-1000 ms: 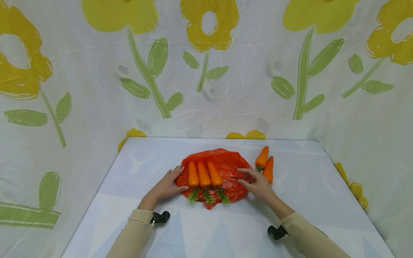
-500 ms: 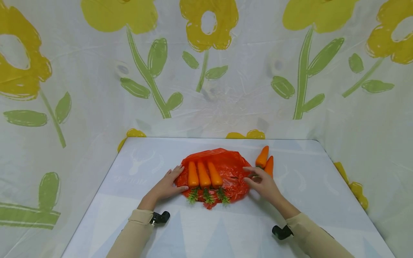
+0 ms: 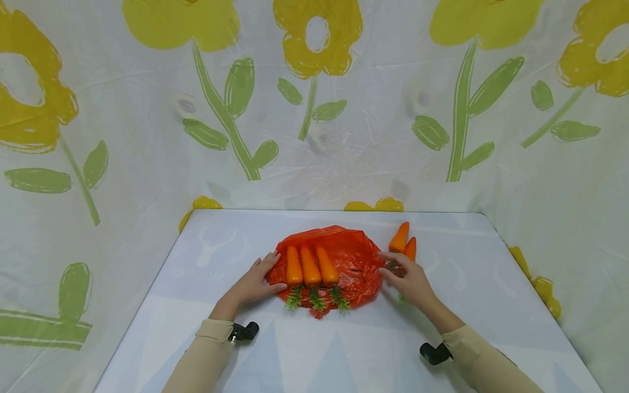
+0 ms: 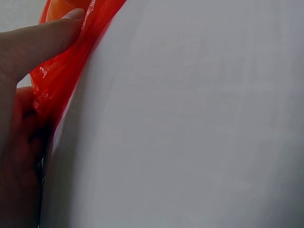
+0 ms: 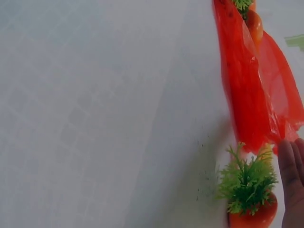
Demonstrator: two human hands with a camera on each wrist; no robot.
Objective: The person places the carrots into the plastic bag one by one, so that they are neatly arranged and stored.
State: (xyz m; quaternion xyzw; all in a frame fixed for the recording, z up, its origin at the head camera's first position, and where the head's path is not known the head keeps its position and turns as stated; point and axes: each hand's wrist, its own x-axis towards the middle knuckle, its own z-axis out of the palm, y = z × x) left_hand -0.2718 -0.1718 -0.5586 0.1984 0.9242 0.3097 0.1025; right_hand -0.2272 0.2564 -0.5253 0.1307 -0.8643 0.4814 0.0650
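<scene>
Three orange carrots with leafy green tops lie side by side on a crumpled red plastic bag. My left hand holds the bag's left edge; in the left wrist view the thumb lies over the red plastic and the fingers are below it. At the bag's right edge is my right hand, its fingers extended and parted from the thumb. In the right wrist view, straight fingers come up to the bag's edge, beside a carrot's leafy top.
Two more carrots lie on the white table just beyond my right hand, which partly covers one. A flower-printed curtain hangs behind the table. Each wrist wears a small black camera.
My right hand has drawn back to the right across the bag, to its edge, and now covers part of the nearer loose carrot. The left hand and the three carrots have stayed put.
</scene>
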